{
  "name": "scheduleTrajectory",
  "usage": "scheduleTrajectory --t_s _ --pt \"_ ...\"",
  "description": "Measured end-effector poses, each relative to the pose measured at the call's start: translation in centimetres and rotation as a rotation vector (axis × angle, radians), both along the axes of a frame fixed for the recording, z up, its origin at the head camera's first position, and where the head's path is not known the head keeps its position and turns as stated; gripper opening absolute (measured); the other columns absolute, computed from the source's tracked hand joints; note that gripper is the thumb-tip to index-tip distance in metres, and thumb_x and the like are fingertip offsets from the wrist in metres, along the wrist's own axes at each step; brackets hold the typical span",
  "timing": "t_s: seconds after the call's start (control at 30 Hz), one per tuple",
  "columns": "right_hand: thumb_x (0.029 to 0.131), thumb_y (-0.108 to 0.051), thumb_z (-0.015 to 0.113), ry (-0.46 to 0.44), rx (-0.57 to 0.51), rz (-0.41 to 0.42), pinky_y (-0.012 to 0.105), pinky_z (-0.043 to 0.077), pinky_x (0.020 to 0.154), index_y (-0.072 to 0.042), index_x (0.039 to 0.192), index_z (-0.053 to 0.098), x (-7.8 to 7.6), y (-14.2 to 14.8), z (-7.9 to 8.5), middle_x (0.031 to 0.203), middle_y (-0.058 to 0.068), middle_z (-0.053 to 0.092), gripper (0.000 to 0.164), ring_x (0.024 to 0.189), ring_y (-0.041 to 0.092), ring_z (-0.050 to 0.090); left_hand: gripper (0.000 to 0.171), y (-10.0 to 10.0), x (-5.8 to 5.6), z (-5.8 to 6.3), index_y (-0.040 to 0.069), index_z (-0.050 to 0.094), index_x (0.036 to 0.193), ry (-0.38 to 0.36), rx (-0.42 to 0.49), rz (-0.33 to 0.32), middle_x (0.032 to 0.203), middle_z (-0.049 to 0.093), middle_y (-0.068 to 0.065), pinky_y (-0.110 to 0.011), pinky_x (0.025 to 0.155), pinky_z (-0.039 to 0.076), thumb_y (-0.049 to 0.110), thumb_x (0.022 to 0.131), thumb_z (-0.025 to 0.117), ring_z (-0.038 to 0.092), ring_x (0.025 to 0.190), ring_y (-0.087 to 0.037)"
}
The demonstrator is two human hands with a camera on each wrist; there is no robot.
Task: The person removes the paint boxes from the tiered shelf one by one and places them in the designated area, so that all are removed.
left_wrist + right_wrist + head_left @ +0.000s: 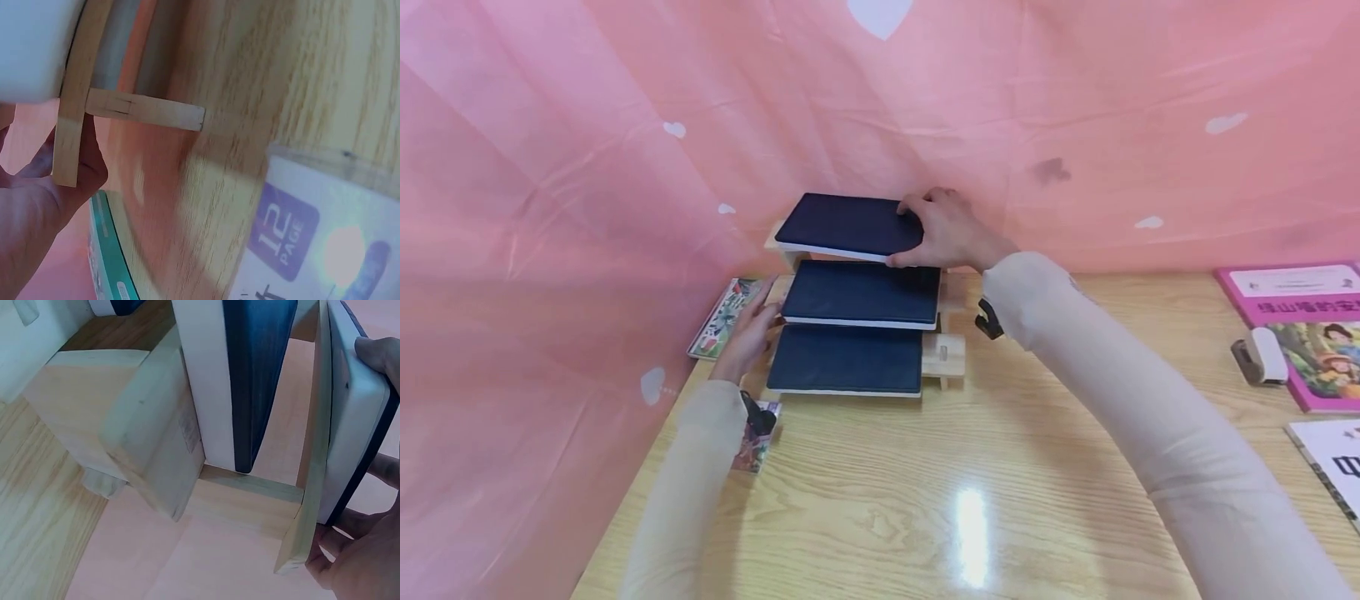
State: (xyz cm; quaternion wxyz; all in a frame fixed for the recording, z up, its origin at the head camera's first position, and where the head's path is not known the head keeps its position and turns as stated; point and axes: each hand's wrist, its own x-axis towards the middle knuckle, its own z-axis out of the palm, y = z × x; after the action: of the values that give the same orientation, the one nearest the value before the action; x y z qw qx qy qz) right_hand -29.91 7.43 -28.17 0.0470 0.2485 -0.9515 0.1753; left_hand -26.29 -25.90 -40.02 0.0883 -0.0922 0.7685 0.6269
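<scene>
A tiered light-wood stand bears three flat slabs with dark blue faces and white sides. These are a top slab, a middle slab and a bottom slab. My right hand grips the top slab by its right end, thumb at the front edge and fingers over the back. In the right wrist view that slab lies against the stand's upper board. My left hand is at the stand's left side, holding the end of a wooden board in the left wrist view.
A picture book lies beyond my left hand, and a small booklet is partly under that wrist. To the right are a purple-bordered book, a white-and-dark stapler-like item and a white book. A pink curtain hangs behind.
</scene>
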Motion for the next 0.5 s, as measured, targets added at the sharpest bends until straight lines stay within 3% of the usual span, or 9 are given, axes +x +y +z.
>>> scheduleTrajectory --t_s 0.23,0.5 --pt "0.061 -0.077 0.053 -0.01 0.051 -0.02 0.052 0.018 0.096 -0.02 0.131 0.039 0.1 -0.5 -0.5 0.13 0.014 0.034 0.092 0.119 0.034 0.028 0.047 0.2 0.0 0.1 0.066 0.028 0.121 -0.011 -0.018 -0.011 0.144 0.028 0.002 -0.062 0.096 0.019 0.031 0.093 0.042 0.038 0.122 -0.028" --pt "0.064 -0.075 0.05 0.039 0.041 -0.003 0.048 0.016 0.1 -0.016 0.131 0.041 0.1 0.0 -1.0 0.129 0.014 0.036 0.09 0.118 0.031 0.028 0.045 0.2 0.2 -0.1 0.067 0.025 0.121 -0.003 -0.027 -0.062 0.142 0.031 0.003 -0.067 0.096 0.01 0.041 0.091 0.045 0.032 0.126 -0.028"
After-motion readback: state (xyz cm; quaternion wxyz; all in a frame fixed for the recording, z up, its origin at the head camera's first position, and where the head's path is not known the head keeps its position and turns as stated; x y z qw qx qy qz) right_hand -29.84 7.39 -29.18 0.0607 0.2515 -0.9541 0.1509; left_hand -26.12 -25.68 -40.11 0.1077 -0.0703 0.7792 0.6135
